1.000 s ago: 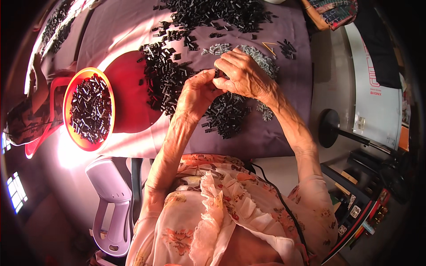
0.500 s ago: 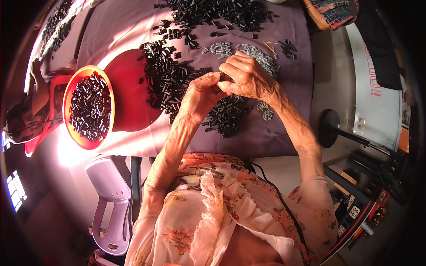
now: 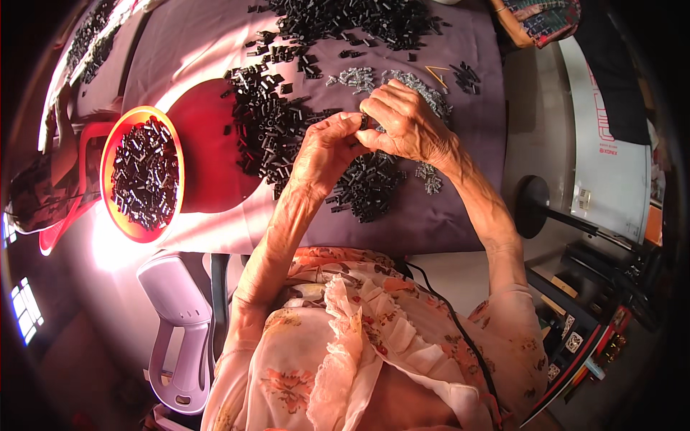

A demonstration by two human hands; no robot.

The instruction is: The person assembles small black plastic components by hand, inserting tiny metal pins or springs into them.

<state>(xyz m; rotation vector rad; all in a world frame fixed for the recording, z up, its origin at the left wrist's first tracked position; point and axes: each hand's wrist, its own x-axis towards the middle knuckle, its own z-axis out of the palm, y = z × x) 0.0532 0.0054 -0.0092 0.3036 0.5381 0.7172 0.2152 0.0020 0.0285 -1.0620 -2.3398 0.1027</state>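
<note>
Both hands meet above the table, just over the piles of small parts. Between the thumb and fingers of my left hand [image 3: 327, 147] is a small black plastic part [image 3: 364, 122], mostly covered by the fingers. My right hand [image 3: 406, 121] is closed against the same part, its fingers curled. Loose black plastic parts [image 3: 269, 122] lie left of my left hand. Another pile of black parts [image 3: 368, 188] sits below the hands. Small grey metal-looking pieces [image 3: 431, 100] are heaped behind and beside my right hand.
At the left stands an orange-rimmed red tub [image 3: 108, 172] filled with black parts. A larger black heap [image 3: 359, 21] lies at the table's far side, near two thin yellowish sticks [image 3: 437, 76]. A lilac plastic chair [image 3: 176, 302] is at lower left. Another person's arm [image 3: 510, 25] shows at top right.
My right hand has shifted very slightly to the right, its fingers still on the black part. My left hand stays almost in place.
</note>
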